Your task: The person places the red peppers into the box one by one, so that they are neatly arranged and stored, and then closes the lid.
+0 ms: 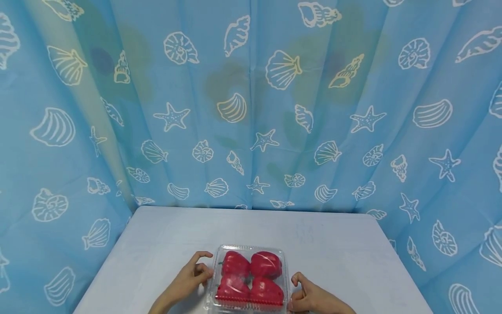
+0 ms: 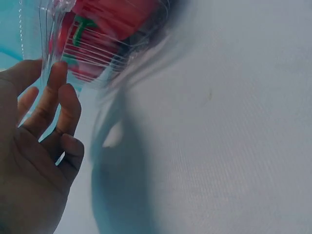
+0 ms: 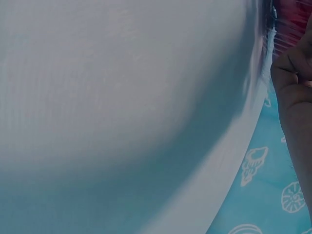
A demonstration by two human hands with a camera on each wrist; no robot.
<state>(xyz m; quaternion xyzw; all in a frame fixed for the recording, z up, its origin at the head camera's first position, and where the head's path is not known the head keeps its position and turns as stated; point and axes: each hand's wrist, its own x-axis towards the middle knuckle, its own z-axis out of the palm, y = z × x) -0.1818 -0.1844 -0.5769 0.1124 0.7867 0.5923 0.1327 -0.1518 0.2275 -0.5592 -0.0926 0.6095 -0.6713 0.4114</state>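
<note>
A clear plastic clamshell box [image 1: 247,248] holds several red bell peppers [image 1: 266,265], set in two rows. Green stems [image 2: 80,30] show through its ribbed wall in the left wrist view. My left hand [image 1: 188,279] is at the box's left side, its thumb and a fingertip pinching the thin plastic edge while the other fingers are bent and loose. At the near right corner, my right hand [image 1: 313,298] has its index finger hooked up and its lower fingertips at the box edge. In the right wrist view, that hand [image 3: 295,83] is partly cut off.
The box is over a white table [image 1: 337,244], near its front side. Blue curtains [image 1: 251,152] with white shell prints surround the table at the back and both sides. Shadows of the hands and box fall on the tabletop [image 2: 219,146].
</note>
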